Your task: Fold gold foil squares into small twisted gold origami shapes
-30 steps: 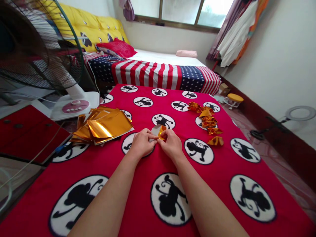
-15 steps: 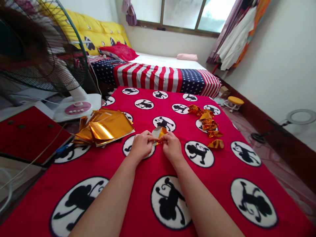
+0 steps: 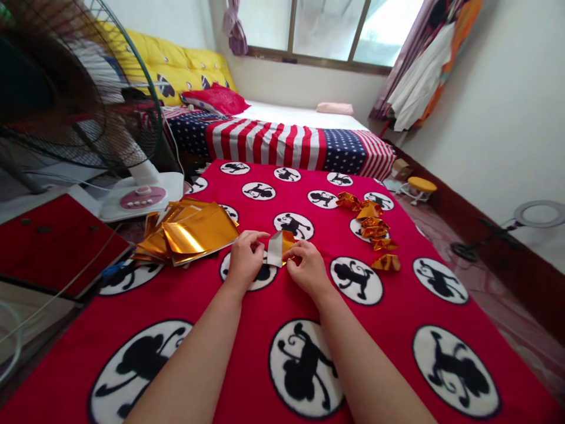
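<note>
The folded paper (image 3: 277, 249) has 2 colours, pale grey and shiny gold; the cloth (image 3: 282, 300) is red with black monkeys in white circles.

The sheet (image 3: 281, 249) at the clock's centre looks like thin paper, one face glossy gold, the other matt greyish white. At 9 o'clock the stack of sheets (image 3: 198, 232) has a smooth, mirror-like metallic gloss, with duller pale edges showing. Toward 3 o'clock the folded pieces (image 3: 374, 226) are shiny gold-orange, creased into rough facets. The red cloth (image 3: 392, 330) beneath looks matt and fleecy. At 10 o'clock the fan base (image 3: 140, 199) appears smooth plastic; at 12 the striped bedspread (image 3: 273, 143) is matt cloth.
</note>
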`<state>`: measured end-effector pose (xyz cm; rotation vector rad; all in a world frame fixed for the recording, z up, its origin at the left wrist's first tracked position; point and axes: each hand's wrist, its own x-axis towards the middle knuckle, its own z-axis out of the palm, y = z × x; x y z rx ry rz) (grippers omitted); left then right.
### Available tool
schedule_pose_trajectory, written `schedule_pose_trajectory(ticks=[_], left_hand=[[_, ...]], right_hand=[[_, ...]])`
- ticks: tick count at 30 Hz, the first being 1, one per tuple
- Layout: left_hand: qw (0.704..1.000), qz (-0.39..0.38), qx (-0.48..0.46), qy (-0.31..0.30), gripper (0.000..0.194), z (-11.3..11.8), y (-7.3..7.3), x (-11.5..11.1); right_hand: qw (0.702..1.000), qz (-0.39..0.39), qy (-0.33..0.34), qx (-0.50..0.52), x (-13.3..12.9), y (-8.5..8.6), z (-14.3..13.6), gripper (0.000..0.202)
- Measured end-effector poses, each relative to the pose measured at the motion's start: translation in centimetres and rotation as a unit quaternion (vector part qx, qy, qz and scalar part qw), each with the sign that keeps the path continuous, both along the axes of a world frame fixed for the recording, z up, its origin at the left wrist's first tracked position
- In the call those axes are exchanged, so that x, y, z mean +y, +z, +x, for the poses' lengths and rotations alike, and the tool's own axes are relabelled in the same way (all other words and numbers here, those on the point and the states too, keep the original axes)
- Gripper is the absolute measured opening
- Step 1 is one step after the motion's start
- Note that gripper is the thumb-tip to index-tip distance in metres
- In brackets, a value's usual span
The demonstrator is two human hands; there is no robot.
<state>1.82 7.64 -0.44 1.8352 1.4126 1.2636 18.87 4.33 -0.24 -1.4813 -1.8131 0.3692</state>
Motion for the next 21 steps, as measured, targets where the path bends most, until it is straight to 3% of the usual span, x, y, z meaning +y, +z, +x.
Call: schedule_pose_trajectory(ticks=[7, 16, 21], left_hand=[[0.986, -0.029, 0.065, -0.153, 0.025, -2.2, 0.9, 0.3], [0.979, -0.016, 0.114, -0.166, 0.016, -1.9, 0.8, 0.4], [0.974, 0.009, 0.15, -0.171, 0.024, -1.9, 0.5, 0.6]], right_hand=[[1.0, -0.01, 0.002, 0.023, 0.1, -0.2, 0.2, 0.022], [0.999, -0.034, -0.02, 0.003, 0.1, 0.1, 0.0, 0.006], [0.998, -0.046, -0.037, -0.013, 0.0, 0.1, -0.3, 0.007]])
